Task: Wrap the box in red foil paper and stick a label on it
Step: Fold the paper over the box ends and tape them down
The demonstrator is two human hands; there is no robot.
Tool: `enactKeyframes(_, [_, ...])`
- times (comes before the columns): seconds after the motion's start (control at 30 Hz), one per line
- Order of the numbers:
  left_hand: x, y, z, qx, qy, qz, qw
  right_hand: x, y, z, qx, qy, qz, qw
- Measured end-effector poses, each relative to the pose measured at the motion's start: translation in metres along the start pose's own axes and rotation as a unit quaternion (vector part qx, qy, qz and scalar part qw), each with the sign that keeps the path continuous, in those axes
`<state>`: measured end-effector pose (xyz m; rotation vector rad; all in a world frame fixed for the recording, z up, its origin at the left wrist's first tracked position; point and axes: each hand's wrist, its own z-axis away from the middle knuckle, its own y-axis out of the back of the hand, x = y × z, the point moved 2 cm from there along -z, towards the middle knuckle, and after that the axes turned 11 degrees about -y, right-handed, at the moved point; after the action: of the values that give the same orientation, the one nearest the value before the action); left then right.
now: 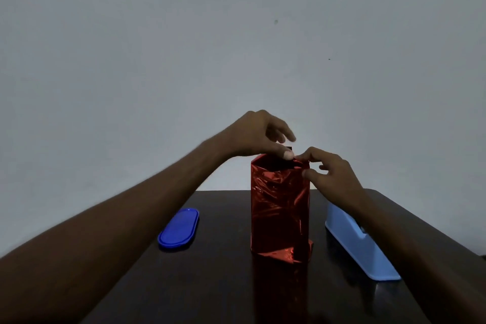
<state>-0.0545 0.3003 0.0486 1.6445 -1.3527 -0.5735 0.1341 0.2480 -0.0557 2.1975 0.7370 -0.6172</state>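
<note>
One foil-wrapped box (280, 208) upright; foil top pinched by left hand (259, 137) and right hand (332, 171). One lid (178, 228) at left of box, one dispenser (360, 242) at right.

Both hands (263, 137) atop foil-wrapped box (280, 208)

**Clearance Around the Wrapped Box**

The upright foil-wrapped box (280, 208) stands mid-bench (223, 284). To its left, bare surface separates it from a blue lid (178, 229); to its right, a narrower gap runs beside a light-blue dispenser (360, 242). Both hands crowd the box top; the near bench lies open
</note>
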Motion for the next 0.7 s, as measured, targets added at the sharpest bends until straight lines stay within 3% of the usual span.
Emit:
enactKeyframes(0.13, [0.004,-0.006,-0.010,0.080,-0.029,-0.020,0.996,-0.001,-0.005,0.001,0.017,-0.003,-0.027,0.999])
enactKeyframes(0.7, [-0.006,-0.008,-0.027,0.068,-0.025,-0.016,0.997,0.002,-0.012,0.003,0.039,-0.004,-0.058,0.998])
